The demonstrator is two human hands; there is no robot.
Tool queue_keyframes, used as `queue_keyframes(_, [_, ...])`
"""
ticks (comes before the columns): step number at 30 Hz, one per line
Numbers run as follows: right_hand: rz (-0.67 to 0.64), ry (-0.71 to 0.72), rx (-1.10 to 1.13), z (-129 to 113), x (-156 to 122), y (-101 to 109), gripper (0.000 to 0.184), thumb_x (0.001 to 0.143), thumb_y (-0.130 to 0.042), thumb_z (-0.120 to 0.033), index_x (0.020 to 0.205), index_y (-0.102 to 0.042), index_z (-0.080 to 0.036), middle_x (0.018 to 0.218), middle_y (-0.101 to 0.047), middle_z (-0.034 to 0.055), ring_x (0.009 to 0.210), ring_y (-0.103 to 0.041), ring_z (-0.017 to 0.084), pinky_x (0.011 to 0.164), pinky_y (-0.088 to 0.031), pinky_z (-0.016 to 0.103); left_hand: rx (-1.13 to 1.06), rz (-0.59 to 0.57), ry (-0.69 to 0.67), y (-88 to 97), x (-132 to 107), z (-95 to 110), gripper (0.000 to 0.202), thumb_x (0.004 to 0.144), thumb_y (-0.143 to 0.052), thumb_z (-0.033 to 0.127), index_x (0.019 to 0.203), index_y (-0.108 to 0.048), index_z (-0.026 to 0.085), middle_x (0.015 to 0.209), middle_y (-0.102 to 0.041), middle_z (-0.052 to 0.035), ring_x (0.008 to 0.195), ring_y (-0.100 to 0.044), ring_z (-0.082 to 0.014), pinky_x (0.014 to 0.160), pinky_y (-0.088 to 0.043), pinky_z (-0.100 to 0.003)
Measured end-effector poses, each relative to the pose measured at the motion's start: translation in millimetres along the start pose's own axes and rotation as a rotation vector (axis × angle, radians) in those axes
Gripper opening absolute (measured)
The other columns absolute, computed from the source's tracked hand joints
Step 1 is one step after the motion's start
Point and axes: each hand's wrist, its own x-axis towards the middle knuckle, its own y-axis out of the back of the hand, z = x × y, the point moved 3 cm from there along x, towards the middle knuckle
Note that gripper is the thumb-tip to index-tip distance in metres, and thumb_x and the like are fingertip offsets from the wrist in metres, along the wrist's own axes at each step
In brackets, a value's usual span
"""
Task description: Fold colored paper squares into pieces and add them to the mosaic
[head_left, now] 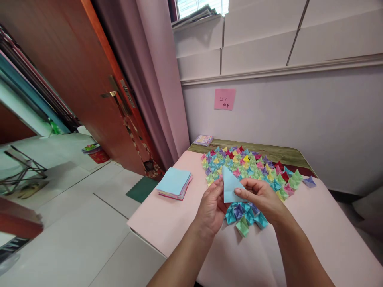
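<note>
Both my hands hold a light blue sheet of paper folded into a triangle, above the table. My left hand pinches its lower left edge. My right hand pinches its right side with thumb and fingers. Under and behind the hands lies a spread of several small folded paper pieces in many colours, with a smaller cluster of blue and green ones just below my hands. A stack of square coloured paper, blue on top, sits to the left of my hands.
The table is covered with a pink cloth; bare wood shows at the back. A single purple folded piece lies at the right. A small card pack sits at the back left. A pink note is stuck to the wall. A wooden door stands at left.
</note>
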Motion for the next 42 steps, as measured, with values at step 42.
queue_keyframes(42, [0.415,0.763,-0.864,-35.5,-21.5,-8.5,0.017,0.081,-0.069,-0.021,0.097,-0.066,-0.025,0.138,-0.053,0.0093,0.099,-0.067,0.024,0.086,-0.056,0.039,0.299,-0.21,-0.144,5.8,7.0,-5.6,0.022,0.073,-0.08,0.025,0.087,-0.068,0.012,0.072,-0.066,-0.0016,0.062,-0.059,-0.011,0.062,-0.052,-0.024])
